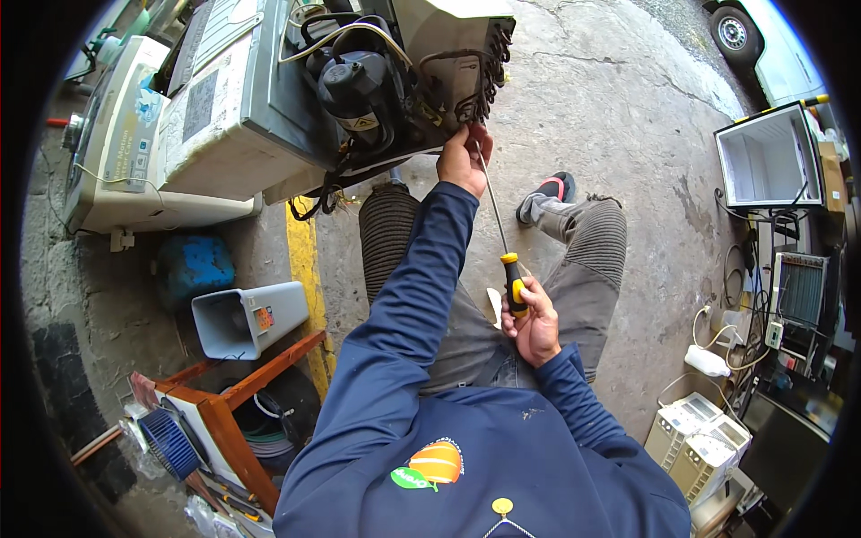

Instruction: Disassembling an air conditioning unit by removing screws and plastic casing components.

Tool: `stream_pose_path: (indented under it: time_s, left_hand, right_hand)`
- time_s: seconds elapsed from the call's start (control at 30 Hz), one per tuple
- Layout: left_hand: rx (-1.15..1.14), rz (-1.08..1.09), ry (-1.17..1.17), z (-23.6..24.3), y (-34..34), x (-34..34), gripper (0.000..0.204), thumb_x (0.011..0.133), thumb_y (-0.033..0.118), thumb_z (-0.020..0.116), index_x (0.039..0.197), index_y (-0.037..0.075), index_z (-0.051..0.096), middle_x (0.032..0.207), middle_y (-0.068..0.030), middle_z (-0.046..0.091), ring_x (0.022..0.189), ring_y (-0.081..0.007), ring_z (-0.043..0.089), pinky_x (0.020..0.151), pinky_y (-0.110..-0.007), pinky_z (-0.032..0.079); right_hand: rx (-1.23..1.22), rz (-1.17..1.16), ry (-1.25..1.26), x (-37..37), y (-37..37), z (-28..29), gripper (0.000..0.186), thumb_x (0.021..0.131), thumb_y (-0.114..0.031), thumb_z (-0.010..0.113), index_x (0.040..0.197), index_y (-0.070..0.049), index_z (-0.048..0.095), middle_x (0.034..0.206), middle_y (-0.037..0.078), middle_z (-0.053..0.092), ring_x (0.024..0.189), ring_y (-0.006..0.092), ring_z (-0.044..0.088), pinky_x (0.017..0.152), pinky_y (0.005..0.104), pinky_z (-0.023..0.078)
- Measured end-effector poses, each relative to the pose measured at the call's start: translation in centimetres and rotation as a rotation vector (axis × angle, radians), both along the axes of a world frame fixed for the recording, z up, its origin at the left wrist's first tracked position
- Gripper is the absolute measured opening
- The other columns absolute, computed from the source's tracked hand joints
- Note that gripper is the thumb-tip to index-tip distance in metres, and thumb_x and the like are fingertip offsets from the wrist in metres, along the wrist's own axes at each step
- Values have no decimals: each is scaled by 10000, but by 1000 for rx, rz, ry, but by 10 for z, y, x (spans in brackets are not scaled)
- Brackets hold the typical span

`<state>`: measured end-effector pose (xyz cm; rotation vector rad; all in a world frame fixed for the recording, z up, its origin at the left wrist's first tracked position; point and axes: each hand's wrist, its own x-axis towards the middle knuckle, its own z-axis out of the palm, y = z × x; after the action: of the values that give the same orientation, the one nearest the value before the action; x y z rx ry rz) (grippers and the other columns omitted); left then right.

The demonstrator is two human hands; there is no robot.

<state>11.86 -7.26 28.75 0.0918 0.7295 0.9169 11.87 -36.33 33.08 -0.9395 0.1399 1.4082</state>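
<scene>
My left hand reaches up to the underside of an opened air-conditioning unit, its fingers curled at the coil's lower end beside the tip of a long screwdriver; what they grip I cannot make out. A black compressor with tubes and wires sits just left of it. My right hand, lower and in front of my thighs, is closed round the yellow-and-black screwdriver handle, whose thin shaft runs up to my left hand.
Stacked appliance housings are at upper left, with a blue tank, grey bin and wooden frame below. An open cabinet, cables and small units line the right. A vehicle wheel is at top right.
</scene>
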Motion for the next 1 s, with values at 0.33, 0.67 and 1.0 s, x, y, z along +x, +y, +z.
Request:
stream_pose_path:
  time_s: [0.33,0.67,1.0]
  left_hand:
    - [-35,73,63,10,0,7,123,980,128,550,1004,42,635,880,-91,676,704,-135,630,638,-282,557]
    - [-73,155,153,16,-15,8,99,941,122,557,935,60,635,797,-72,658,663,-136,622,604,-273,537]
    - [-102,216,243,19,-29,19,88,901,116,563,866,79,635,713,-54,640,623,-137,613,571,-264,517]
  right_hand:
    - [29,-16,-77,8,-21,13,187,945,-214,501,1104,-115,497,846,127,599,537,163,505,431,239,346]
    - [59,-13,-91,14,-31,17,201,945,-234,500,1097,-102,498,832,127,593,532,156,493,425,226,334]
    - [94,-72,-37,18,-37,17,224,925,-176,512,1122,-71,512,823,123,604,521,151,493,425,226,343]
